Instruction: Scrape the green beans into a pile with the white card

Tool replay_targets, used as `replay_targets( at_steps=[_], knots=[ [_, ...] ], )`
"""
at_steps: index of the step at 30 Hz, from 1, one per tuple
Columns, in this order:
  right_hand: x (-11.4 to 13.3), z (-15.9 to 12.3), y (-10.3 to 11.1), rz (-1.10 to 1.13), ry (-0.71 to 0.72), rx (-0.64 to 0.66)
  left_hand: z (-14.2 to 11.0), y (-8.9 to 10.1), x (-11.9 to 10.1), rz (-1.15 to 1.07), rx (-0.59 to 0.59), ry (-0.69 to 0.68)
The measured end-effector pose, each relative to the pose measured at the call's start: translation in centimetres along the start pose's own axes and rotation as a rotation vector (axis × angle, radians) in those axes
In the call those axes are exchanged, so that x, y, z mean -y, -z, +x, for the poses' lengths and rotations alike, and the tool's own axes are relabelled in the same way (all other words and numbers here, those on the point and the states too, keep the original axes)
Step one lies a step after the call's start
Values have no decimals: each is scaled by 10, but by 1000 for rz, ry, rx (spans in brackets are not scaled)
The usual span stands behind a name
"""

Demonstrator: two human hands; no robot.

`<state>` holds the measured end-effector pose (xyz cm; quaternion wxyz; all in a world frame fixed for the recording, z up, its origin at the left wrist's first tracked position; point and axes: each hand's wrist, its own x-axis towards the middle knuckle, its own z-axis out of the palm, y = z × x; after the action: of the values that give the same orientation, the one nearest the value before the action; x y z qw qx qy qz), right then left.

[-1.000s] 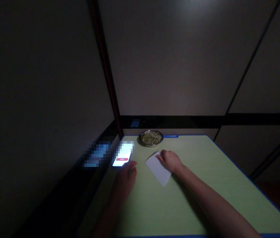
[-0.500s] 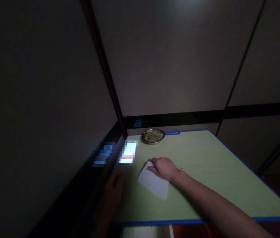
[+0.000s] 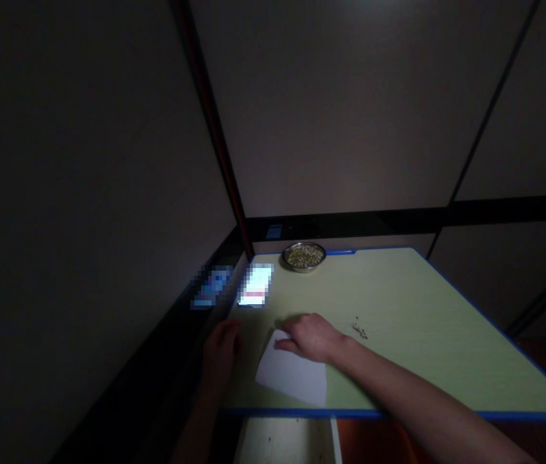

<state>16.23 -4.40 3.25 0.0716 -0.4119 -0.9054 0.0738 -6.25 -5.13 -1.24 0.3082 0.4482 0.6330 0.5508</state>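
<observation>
My right hand [image 3: 312, 338] is closed on the upper edge of a white sheet of paper [image 3: 292, 377], its thumb lying on top. The sheet rests low over the pale green table [image 3: 427, 309], near the front edge. A small scatter of dark bits [image 3: 360, 330] lies on the tabletop just beyond my right forearm. In shadow by the table's left edge, my left hand [image 3: 222, 351] hangs with loosely curled fingers and thumb apart, apparently holding nothing. Some of its fingers are too dark to make out.
A metal bowl [image 3: 304, 257] of small green and pale seeds or beans stands at the back. Left of it a lit phone [image 3: 256, 285] leans by the wall. Below the blue front edge, a pale drawer [image 3: 287, 444] is open. Walls close off the left and back.
My right hand has drawn the paper toward the front left. More dark bits now show on the tabletop beyond my forearm. The view has shifted slightly, revealing more of the drawer.
</observation>
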Motion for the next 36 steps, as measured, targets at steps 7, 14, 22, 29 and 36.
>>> replay_targets(
  at_steps=[7,14,22,29,36],
  knots=[
    [0,8,-8,10,112,16,2,0,1,-6,13,-8],
    [3,13,-12,-16,170,51,-1,0,-3,31,1,-11],
    [-4,17,-20,84,218,34,0,-1,0,14,4,-1],
    [-8,18,-19,184,254,38,-2,-1,-4,7,-5,-6],
    [10,6,-4,99,230,15,-3,-1,-5,17,3,-2]
  ],
)
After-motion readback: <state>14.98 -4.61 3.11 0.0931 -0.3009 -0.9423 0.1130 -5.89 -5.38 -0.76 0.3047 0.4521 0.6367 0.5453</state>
